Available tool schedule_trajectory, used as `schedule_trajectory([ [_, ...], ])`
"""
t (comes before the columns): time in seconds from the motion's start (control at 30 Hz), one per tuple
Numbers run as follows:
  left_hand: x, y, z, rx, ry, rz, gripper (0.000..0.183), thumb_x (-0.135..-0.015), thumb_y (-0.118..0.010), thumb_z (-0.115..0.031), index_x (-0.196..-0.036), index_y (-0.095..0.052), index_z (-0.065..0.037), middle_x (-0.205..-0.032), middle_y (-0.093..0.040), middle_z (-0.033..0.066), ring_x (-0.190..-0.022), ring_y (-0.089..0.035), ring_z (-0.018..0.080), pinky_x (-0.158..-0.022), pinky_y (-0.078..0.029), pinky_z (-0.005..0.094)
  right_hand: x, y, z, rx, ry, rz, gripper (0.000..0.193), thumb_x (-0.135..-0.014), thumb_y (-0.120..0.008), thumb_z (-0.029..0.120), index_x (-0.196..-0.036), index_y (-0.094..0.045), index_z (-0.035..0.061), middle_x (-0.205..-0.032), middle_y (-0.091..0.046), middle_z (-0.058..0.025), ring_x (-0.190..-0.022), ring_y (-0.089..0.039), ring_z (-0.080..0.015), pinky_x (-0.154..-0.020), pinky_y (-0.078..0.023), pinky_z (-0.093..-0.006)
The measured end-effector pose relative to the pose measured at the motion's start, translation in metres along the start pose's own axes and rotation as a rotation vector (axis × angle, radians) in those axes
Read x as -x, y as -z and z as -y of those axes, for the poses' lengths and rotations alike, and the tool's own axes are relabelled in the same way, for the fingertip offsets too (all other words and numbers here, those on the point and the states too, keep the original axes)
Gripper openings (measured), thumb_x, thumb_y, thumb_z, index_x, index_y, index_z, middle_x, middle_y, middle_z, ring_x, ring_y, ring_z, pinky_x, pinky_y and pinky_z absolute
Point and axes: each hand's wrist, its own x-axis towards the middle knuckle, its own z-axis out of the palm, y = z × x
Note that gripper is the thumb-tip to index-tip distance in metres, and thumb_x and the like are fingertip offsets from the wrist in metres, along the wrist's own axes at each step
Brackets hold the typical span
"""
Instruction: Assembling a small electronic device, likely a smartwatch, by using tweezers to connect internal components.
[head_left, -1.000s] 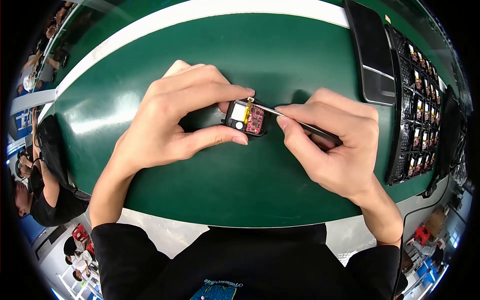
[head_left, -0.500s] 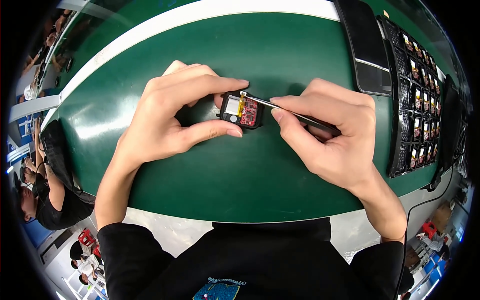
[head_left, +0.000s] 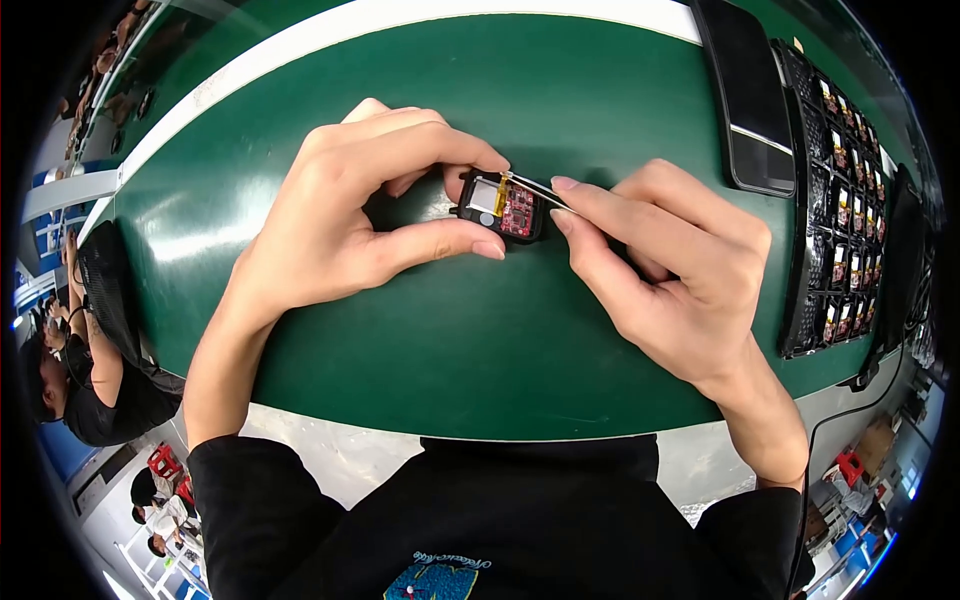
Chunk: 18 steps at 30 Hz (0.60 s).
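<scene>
Between the thumb and fingers of my left hand [head_left: 355, 205] is a small black device housing [head_left: 468, 212], its inside facing up. In it sit a silver battery [head_left: 484, 194] with yellow tape and a red circuit board [head_left: 519, 211]. My right hand [head_left: 680, 260] pinches a pair of slim metal tweezers [head_left: 545, 190]. Their tips reach the housing's upper edge, close to my left fingertip, by the top of the yellow tape. Whether the tips grip a part there is too small to make out.
A black compartment tray [head_left: 800, 240] at the right holds several similar red-board units. Left of it, at the back, lies a flat black device [head_left: 745, 90] on the green table [head_left: 480, 350]. A dark cable [head_left: 850, 412] runs past the right edge. Another person [head_left: 100, 400] sits at the far left.
The housing and both hands have shifted slightly right and up in view. The tweezers, a bit apart from the tape before, now slant more steeply onto the housing's top edge.
</scene>
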Motion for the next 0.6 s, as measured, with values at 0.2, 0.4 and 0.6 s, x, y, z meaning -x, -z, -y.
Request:
schedule_trajectory([
  [0.2,0.0,0.007,0.011,0.095,-0.009,0.065,0.063,-0.071,-0.102,-0.043,-0.119,-0.085,-0.005,-0.094,-0.077,0.0033,-0.073,-0.052,0.0157,-0.076,-0.04,0.0327,-0.001,0.004,0.0,-0.222,-0.153,0.066,0.022,-0.087,-0.087,-0.007,-0.109,-0.089,-0.001,-0.073,-0.067,-0.0025,-0.056,-0.05,-0.0073,-0.051,-0.033,-0.0271],
  [0.4,-0.001,0.009,0.014,0.159,-0.025,0.102,0.064,-0.071,-0.101,-0.045,-0.118,-0.086,-0.005,-0.101,-0.081,0.0045,-0.079,-0.057,0.0163,-0.075,-0.04,0.0321,-0.001,0.01,0.002,-0.245,-0.231,0.11,0.018,-0.089,-0.087,-0.004,-0.107,-0.089,-0.0018,-0.072,-0.068,-0.0032,-0.057,-0.052,-0.0073,-0.052,-0.033,-0.0266],
  [0.6,-0.001,0.009,0.015,0.12,-0.039,0.124,0.065,-0.071,-0.101,-0.045,-0.118,-0.086,-0.004,-0.102,-0.081,0.0051,-0.083,-0.061,0.0171,-0.076,-0.041,0.0323,-0.002,0.011,0.003,-0.239,-0.253,0.143,0.018,-0.089,-0.088,-0.003,-0.107,-0.089,-0.0008,-0.071,-0.067,-0.0028,-0.058,-0.052,-0.0074,-0.052,-0.033,-0.027],
])
